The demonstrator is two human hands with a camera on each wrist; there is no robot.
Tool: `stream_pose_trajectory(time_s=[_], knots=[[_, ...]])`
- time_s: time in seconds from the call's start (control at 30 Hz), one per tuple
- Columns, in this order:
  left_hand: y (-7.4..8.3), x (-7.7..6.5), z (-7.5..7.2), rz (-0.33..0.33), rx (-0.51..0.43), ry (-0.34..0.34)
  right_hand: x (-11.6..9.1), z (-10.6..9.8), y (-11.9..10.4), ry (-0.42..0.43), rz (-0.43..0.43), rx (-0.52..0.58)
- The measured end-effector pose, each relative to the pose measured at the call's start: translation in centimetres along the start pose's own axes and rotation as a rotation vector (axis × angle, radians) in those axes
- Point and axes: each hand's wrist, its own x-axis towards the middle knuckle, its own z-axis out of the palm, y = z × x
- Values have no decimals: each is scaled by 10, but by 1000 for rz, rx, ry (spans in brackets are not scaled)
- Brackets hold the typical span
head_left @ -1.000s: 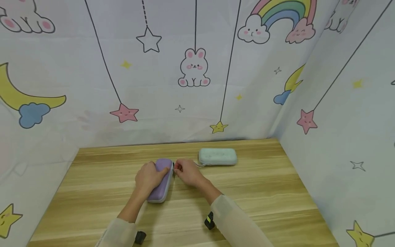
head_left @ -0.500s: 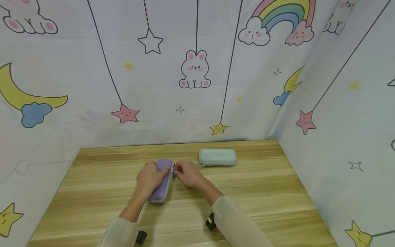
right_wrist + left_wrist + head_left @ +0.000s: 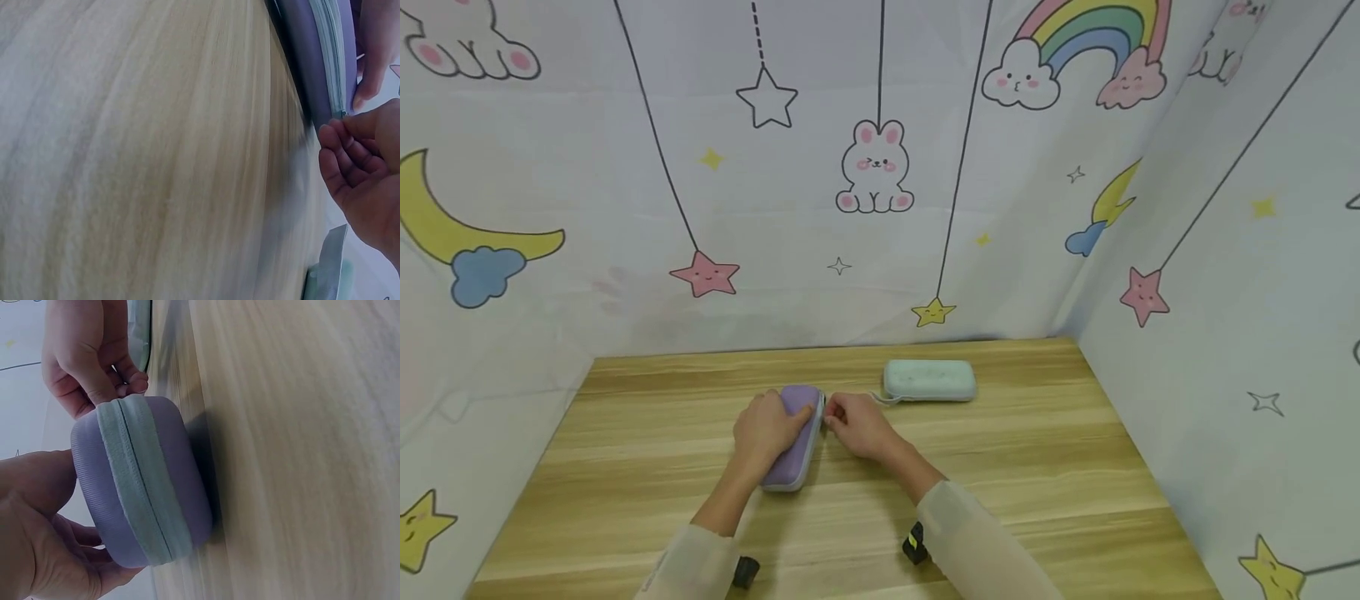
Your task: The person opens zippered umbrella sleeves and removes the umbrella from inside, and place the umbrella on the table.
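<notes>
A purple hard-shell zip case (image 3: 787, 468) lies slanted on the table in the head view. My left hand (image 3: 766, 429) grips it from the left, with the thumb over its top and the fingers at its far side. A pale green zipper band (image 3: 142, 481) runs around the case and looks zipped at the end facing the left wrist camera. At the case's right edge, near its far end, my right hand (image 3: 859, 425) pinches at the zipper. In the right wrist view its thumb and forefinger meet at the small zipper pull (image 3: 343, 114), mostly hidden by the fingertips.
Behind and to the right lies a mint green case (image 3: 930, 380) with a wrist strap (image 3: 886, 399). The wooden table (image 3: 1037, 467) meets a printed cloth wall (image 3: 790, 308) at the back. Black wrist devices (image 3: 915, 543) show beside both sleeves.
</notes>
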Motion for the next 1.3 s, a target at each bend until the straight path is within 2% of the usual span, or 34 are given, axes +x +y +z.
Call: stream_pose_trajectory(time_s=[0.17,0.4,0.53,0.97,1.3], knots=[[2,1,0,-2,-14,-26,-1,1,-1,39,-2,-65],[4,2,0,10,1,-16,2,3,0,103,-14,-220],[6,2,0,10,-5,-24,3,2,1,122,-8,-259],[5,2,-2,23,24,-7,-2,-1,-1,37,-51,-116],[2,1,-2,6,16,-19,-3,2,0,13,-59,-73]])
